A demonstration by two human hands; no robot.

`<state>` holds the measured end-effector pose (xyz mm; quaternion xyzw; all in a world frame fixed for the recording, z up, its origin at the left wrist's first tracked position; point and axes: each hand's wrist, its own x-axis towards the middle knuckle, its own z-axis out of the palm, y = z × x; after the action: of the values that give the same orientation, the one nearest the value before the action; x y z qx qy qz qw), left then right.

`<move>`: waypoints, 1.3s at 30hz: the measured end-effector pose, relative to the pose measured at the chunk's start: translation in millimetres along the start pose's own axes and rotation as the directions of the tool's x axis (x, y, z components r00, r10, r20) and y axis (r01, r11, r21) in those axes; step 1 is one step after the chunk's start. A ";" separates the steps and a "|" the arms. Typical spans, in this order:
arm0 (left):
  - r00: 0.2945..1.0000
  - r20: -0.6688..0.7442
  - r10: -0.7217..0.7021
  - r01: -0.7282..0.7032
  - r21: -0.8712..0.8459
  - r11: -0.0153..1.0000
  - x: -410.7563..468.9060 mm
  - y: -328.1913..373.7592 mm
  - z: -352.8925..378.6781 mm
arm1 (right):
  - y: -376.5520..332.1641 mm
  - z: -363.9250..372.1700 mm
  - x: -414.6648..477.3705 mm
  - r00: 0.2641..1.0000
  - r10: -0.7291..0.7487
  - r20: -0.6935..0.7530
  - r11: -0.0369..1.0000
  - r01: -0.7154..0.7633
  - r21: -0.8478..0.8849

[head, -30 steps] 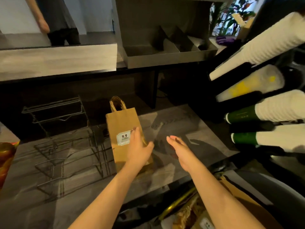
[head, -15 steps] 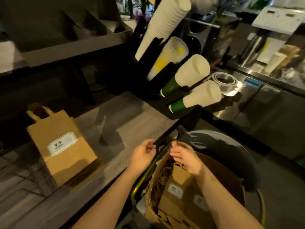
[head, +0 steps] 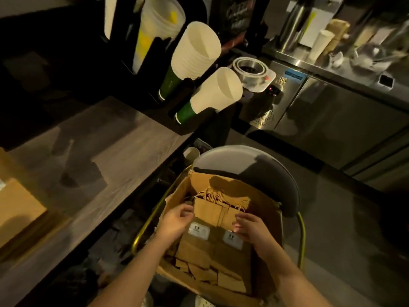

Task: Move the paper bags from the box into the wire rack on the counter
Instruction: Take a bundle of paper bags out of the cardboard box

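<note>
- The paper bags (head: 208,210) are kraft brown, with twine handles of a lighter tan.
- Each of the two front bags carries a white label (head: 198,231) with small dark print.
- The box (head: 177,196) is plain brown cardboard.
- The bench (head: 106,156) is grey-brown with a streaked wood grain.
- Two cup stacks (head: 212,94) at the bench's far right corner are white inside and dark green outside, with a thin white band at the base.
- A third stack (head: 152,29) is translucent with yellow markings.
- The cup holder (head: 188,125) is black.
- The chair pad (head: 243,160) is dark grey, and its frame (head: 302,235) is brass yellow.
- The steel cabinet (head: 332,120) is silvery, with a blue sticker (head: 295,75).
- The lone bag (head: 15,209) at the bench's left edge is the same brown.
</note>
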<state>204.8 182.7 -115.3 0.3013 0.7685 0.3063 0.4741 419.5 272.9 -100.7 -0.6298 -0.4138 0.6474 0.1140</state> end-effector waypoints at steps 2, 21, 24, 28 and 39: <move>0.999 -0.001 -0.053 0.053 0.009 0.999 7.3 -6.8 10.7 | 17.7 -6.0 8.7 1.000 0.027 -0.009 1.000 -0.027 -0.009; 0.861 0.074 -0.503 0.495 0.109 0.862 98.5 -137.3 104.8 | 155.4 45.0 137.1 0.936 0.306 0.177 0.952 -0.305 -0.030; 0.860 0.070 -0.506 0.501 0.081 0.862 98.5 -143.0 112.8 | 161.0 59.7 140.9 0.922 0.360 0.143 0.932 -0.361 -0.019; 0.886 -0.019 -0.463 0.461 0.140 0.876 100.5 -136.8 110.3 | 164.1 75.1 149.1 0.919 0.390 0.064 0.919 -0.392 0.042; 0.830 0.087 -0.550 0.551 0.023 0.834 99.7 -153.4 102.3 | 166.8 72.6 145.5 0.950 0.313 -0.003 0.936 -0.308 0.168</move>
<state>234.9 180.0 -322.7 0.0802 0.8001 0.1443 0.5767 389.4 236.5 -328.8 -0.6850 -0.2524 0.6800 0.0683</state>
